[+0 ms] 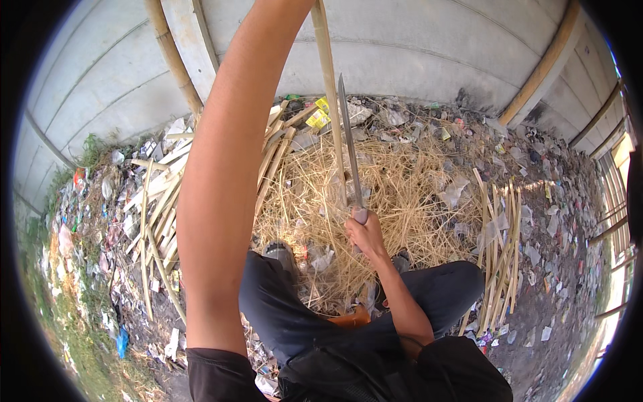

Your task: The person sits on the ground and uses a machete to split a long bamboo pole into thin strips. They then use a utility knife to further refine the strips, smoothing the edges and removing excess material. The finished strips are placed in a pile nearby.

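In front of you stands a grey wall [415, 63], and at its foot a broad heap of straw [408, 174] spreads over littered ground around your shoes. To your left lies a loose pile of pale strips [161, 194], and to your right a smaller bundle of strips [499, 261], both resting on the litter. Your left forearm [224, 221] reaches up past the upper edge of the view, so you cannot tell from here whether your left hand is closed on anything. Beside that wrist the long strip [329, 87] runs down, nearly upright, over the straw, its lower end close to your right hand; whether that end touches the ground is unclear. It looks like wood or bamboo, so it should be light, stiff along its length yet springy across its thin side, and likely to split along the grain; its edges may be sharp, so hold it high, on the flat faces, well away from the blade. Just right of it the knife [349, 134] points upward, long, narrow and rigid, probably the heavier of the two; its handle is the only safe hold. Your right hand [366, 231] is wrapped around that handle, below the blade.
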Motion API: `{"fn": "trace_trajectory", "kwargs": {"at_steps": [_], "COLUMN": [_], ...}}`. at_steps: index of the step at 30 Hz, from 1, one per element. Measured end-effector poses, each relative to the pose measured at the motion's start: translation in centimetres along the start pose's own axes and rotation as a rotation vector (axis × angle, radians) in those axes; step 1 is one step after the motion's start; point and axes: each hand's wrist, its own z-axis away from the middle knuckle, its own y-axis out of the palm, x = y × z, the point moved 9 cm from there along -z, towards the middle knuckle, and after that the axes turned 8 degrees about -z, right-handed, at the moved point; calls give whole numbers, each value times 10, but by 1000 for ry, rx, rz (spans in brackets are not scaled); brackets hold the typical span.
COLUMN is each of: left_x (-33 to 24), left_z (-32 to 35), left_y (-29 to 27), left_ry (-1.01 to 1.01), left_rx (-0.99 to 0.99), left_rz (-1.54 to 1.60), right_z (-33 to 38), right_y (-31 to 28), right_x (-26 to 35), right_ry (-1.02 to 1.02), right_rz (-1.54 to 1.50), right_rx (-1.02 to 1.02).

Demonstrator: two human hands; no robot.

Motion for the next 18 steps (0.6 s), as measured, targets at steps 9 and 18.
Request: {"fn": "trace_trajectory", "kwargs": {"at_steps": [9,18], "left_x": [-19,13], "left_z": [15,-5], "left_y": [0,-3], "left_ry": [-147,-98], "left_rx": [56,39], "left_rz": [6,51], "right_z": [-32,-25], "right_y": [-45,-24], "right_x": [-103,-120], "right_ry": [-72,466], "right_rz": [338,-297], "right_rx": [-101,223]}}
